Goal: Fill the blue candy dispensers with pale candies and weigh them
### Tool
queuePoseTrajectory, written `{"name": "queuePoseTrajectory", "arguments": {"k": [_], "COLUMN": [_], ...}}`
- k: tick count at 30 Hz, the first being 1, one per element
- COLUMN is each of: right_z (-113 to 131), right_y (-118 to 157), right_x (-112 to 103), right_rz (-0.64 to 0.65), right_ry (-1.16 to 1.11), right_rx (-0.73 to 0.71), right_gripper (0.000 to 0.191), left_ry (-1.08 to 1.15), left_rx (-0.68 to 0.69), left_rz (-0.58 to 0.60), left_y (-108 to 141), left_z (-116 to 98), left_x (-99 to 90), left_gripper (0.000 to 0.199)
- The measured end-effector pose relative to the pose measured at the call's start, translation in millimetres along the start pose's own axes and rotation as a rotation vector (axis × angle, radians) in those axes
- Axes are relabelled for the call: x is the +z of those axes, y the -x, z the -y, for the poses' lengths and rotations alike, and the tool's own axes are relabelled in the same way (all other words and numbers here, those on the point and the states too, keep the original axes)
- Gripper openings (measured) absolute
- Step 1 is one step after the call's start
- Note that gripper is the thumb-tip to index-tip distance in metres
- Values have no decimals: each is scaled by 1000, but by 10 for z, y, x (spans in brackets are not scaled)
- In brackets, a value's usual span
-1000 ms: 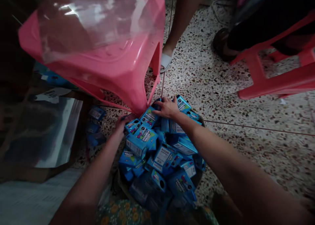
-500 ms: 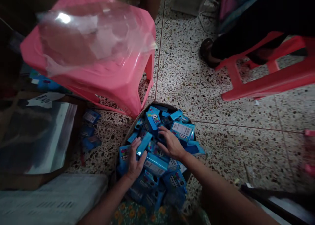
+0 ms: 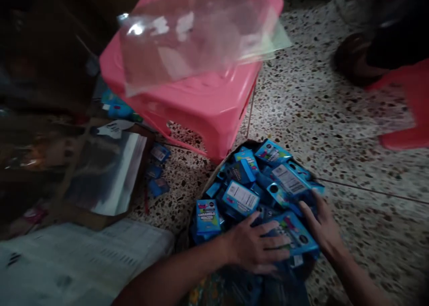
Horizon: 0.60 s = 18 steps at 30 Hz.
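Many small blue candy boxes (image 3: 240, 198), some printed "Caramelo Macizo", fill a round dark-rimmed container (image 3: 214, 174) in front of me. My left hand (image 3: 258, 244) lies over the near boxes, fingers spread, their tips on a blue box with a colourful front (image 3: 296, 232). At that box's right side is my right hand (image 3: 323, 223), its thumb and fingers apart by the container's right edge; some of its fingertips are hidden or blurred. Neither hand is closed round a box.
A pink plastic stool (image 3: 201, 102) with clear plastic sheets (image 3: 181, 47) stands beyond the container. An open carton (image 3: 90, 216) holding plastic sleeves is at left, beside loose blue packs (image 3: 159, 187). A person's shoe (image 3: 355, 58) and a red stool (image 3: 415, 105) are at right.
The view has swung left, so everything sits further right. My left hand has moved across the boxes towards the near side, and my right hand has gone to the container's right edge. Boxes have shifted.
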State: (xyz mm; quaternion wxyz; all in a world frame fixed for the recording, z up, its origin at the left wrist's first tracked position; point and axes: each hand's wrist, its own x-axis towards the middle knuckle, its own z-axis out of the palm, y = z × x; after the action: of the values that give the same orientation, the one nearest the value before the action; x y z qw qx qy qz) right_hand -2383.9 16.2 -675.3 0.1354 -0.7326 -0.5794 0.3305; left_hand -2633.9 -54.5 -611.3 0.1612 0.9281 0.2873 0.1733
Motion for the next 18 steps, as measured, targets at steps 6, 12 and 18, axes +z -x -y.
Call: {"name": "queuePoseTrajectory", "arguments": {"k": [6,12,18], "right_z": [244,399,297], "right_y": [142,163,108], "right_x": [164,257,191], "right_rz": [-31,-64,-163], "right_ry": [110,246,183], "right_rx": [19,-22,-167], "right_gripper": [103,105,78], "left_ry": [-74,-110,55], "left_rx": [-661,-2114,-2141], "left_rz": [-370,-474,-560], "left_y": [585,2118,2046], "left_z": [602,1497,1329], "left_x": [-437,-692,-823], "left_gripper": [42,75,61]}}
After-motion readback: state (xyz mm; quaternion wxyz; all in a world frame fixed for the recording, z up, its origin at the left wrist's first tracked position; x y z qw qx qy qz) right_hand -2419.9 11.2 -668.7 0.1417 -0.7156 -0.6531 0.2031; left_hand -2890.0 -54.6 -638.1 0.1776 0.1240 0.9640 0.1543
